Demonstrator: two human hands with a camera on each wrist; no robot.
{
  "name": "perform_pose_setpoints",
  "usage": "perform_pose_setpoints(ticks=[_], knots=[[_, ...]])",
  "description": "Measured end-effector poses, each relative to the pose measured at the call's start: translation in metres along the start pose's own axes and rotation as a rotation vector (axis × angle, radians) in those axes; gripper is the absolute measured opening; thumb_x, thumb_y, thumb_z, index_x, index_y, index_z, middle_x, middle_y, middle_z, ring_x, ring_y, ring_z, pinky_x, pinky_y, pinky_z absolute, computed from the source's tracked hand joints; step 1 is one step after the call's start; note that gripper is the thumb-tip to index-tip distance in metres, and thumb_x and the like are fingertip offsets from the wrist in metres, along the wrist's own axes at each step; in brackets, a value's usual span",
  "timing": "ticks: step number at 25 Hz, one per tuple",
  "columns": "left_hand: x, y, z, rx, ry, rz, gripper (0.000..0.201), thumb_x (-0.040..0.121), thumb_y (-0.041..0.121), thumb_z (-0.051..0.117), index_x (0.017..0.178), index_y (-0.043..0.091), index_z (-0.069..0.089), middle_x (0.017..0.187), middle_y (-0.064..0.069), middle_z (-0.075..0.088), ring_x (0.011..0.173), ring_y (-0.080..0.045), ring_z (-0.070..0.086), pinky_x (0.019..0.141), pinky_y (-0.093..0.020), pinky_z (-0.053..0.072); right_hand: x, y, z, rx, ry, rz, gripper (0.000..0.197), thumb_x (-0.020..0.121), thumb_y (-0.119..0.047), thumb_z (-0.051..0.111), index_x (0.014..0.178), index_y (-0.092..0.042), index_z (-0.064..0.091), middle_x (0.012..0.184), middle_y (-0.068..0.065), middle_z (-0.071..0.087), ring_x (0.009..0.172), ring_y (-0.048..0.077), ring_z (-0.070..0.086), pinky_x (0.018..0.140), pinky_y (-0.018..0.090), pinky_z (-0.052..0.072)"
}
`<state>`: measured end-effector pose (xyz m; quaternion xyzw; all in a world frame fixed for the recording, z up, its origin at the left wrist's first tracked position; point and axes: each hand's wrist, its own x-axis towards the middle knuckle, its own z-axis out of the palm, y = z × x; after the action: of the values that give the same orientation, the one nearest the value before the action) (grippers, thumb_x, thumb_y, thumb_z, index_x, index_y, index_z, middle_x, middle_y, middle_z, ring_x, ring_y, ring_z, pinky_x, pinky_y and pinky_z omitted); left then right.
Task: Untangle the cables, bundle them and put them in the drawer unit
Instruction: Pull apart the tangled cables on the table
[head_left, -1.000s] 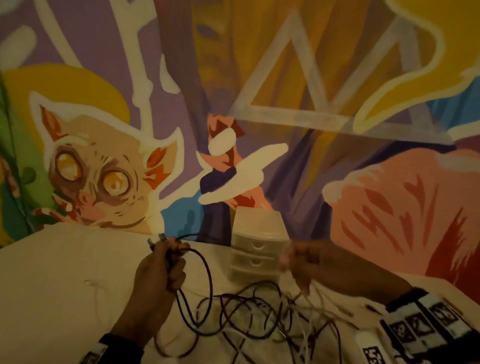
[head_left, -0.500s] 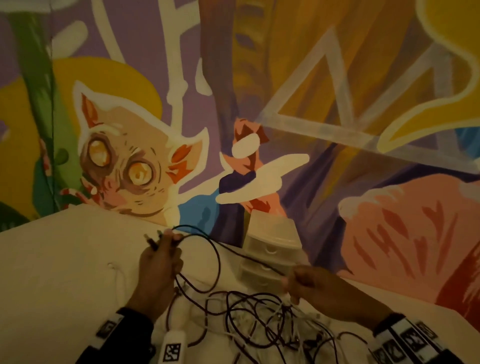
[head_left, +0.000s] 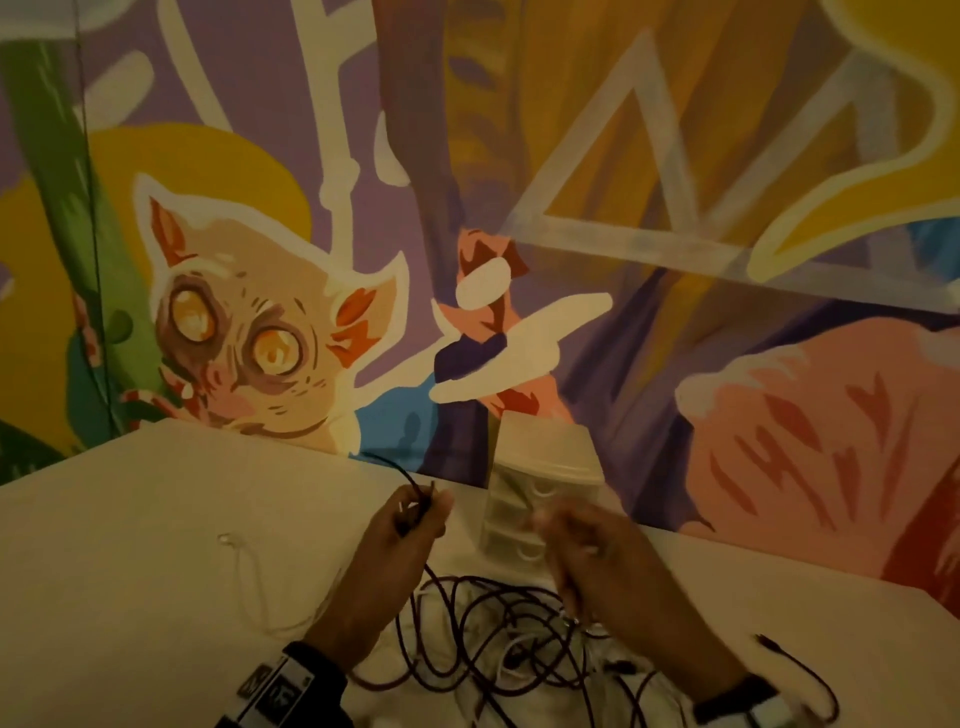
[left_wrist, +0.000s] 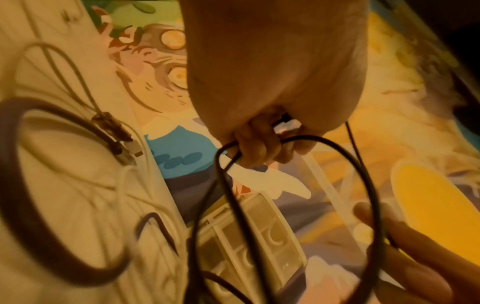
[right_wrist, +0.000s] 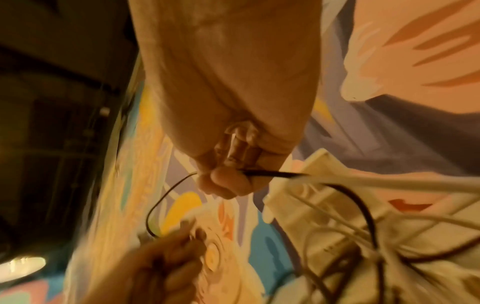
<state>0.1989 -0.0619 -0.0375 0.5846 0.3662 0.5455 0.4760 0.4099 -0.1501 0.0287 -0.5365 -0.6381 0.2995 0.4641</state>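
Both hands are gripping one dark cable (head_left: 415, 483): left hand (head_left: 402, 540) curling round its gathered loops, right hand (head_left: 587, 551) pinching the strand. Feeding slowly from the tangle (head_left: 498, 639) at lower centre should be keeping loops even and knots from tightening.

A pale cream table (head_left: 130, 519) carried a tangle of dark, almost black cables (head_left: 467, 639) mixed with thin white cables (head_left: 511, 670). A single white cord (head_left: 244, 577) lay to the left. At the far edge stood a translucent off-white drawer unit (head_left: 540, 467). Behind it, a mural (head_left: 675, 260) covered the wall in purple, mustard yellow, green, blue and salmon pink with red strokes, crossed by pale triangle outlines. On its left was a painted cream-faced creature (head_left: 249, 338) with amber eyes and orange-red ears. Black-and-white patterned bands (head_left: 280, 691) circled the wrists.
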Motion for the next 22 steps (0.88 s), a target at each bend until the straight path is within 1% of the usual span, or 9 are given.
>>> perform_pose_setpoints(ticks=[3,5,8,11,13,16,18,20,22], knots=[[-0.003,-0.001,0.01,-0.086,-0.161,-0.031,0.04,0.102,0.049,0.067,0.084,0.014,0.058,0.065,0.001,0.034,0.057,-0.014,0.029,0.057,-0.033,0.028,-0.006,0.027,0.014,0.015,-0.032,0.112,0.026,0.102,-0.047,0.062,0.098,-0.032,0.082,0.06,0.004,0.055,0.045,0.018,0.05,0.046,0.022,0.039],[-0.002,-0.004,0.009,-0.184,-0.216,-0.039,0.045,0.095,0.047,0.069,0.097,0.002,0.066,0.07,-0.005,0.03,0.055,-0.014,0.024,0.052,-0.029,0.026,-0.007,0.035,0.017,0.022,0.003,0.134,0.026,0.102,-0.046,0.064,0.092,-0.031,0.083,0.057,0.003,0.055,0.042,0.016,0.048,0.043,0.022,0.038],[-0.003,-0.006,0.009,-0.204,-0.261,-0.018,0.033,0.1,0.032,0.061,0.114,0.006,0.075,0.069,0.0,0.032,0.054,-0.013,0.022,0.049,-0.025,0.023,-0.009,0.044,0.026,0.068,0.021,0.17,0.028,0.1,-0.046,0.067,0.086,-0.025,0.081,0.055,0.003,0.056,0.04,0.016,0.046,0.043,0.023,0.037],[-0.007,-0.004,0.016,0.019,-0.167,0.045,0.037,0.111,0.038,0.055,0.098,0.007,0.071,0.058,0.015,0.043,0.051,-0.003,0.038,0.053,-0.019,0.031,-0.014,0.05,0.027,0.035,-0.054,0.12,0.033,0.1,-0.05,0.066,0.085,-0.023,0.078,0.056,0.004,0.06,0.041,0.016,0.05,0.045,0.023,0.041],[-0.004,-0.002,0.016,0.033,-0.077,0.061,0.048,0.11,0.045,0.049,0.09,0.003,0.061,0.059,0.015,0.042,0.052,-0.002,0.038,0.054,-0.021,0.032,-0.018,0.052,0.019,0.006,-0.047,0.082,0.031,0.099,-0.05,0.067,0.085,-0.025,0.077,0.057,0.003,0.062,0.045,0.015,0.055,0.05,0.025,0.046],[0.002,-0.002,0.008,-0.065,0.047,0.08,0.062,0.108,0.053,0.046,0.091,-0.006,0.046,0.072,-0.006,0.022,0.061,-0.018,0.017,0.053,-0.034,0.019,-0.023,0.055,0.001,-0.103,-0.021,0.035,0.025,0.098,-0.049,0.069,0.086,-0.029,0.077,0.069,0.003,0.071,0.056,0.013,0.066,0.062,0.029,0.056],[0.003,0.0,0.003,-0.152,0.125,0.065,0.057,0.108,0.055,0.044,0.088,0.001,0.048,0.074,-0.007,0.018,0.061,-0.019,0.012,0.048,-0.029,0.018,-0.025,0.056,-0.013,-0.181,0.004,0.011,0.018,0.1,-0.042,0.069,0.088,-0.033,0.079,0.081,-0.005,0.076,0.072,0.007,0.072,0.074,0.029,0.06],[0.006,0.002,-0.001,-0.217,0.214,0.048,0.049,0.109,0.057,0.043,0.087,0.015,0.052,0.067,0.002,0.023,0.056,-0.011,0.016,0.044,-0.024,0.02,-0.025,0.059,-0.025,-0.254,0.054,0.026,0.018,0.101,-0.033,0.066,0.088,-0.036,0.079,0.088,-0.014,0.078,0.083,0.002,0.072,0.079,0.026,0.057],[0.006,0.001,-0.003,-0.194,0.263,0.045,0.048,0.109,0.059,0.042,0.09,0.016,0.053,0.063,0.007,0.026,0.053,-0.009,0.019,0.045,-0.025,0.022,-0.024,0.059,-0.031,-0.237,0.121,0.027,0.021,0.103,-0.028,0.064,0.09,-0.035,0.078,0.086,-0.012,0.077,0.081,0.003,0.071,0.08,0.026,0.056]])
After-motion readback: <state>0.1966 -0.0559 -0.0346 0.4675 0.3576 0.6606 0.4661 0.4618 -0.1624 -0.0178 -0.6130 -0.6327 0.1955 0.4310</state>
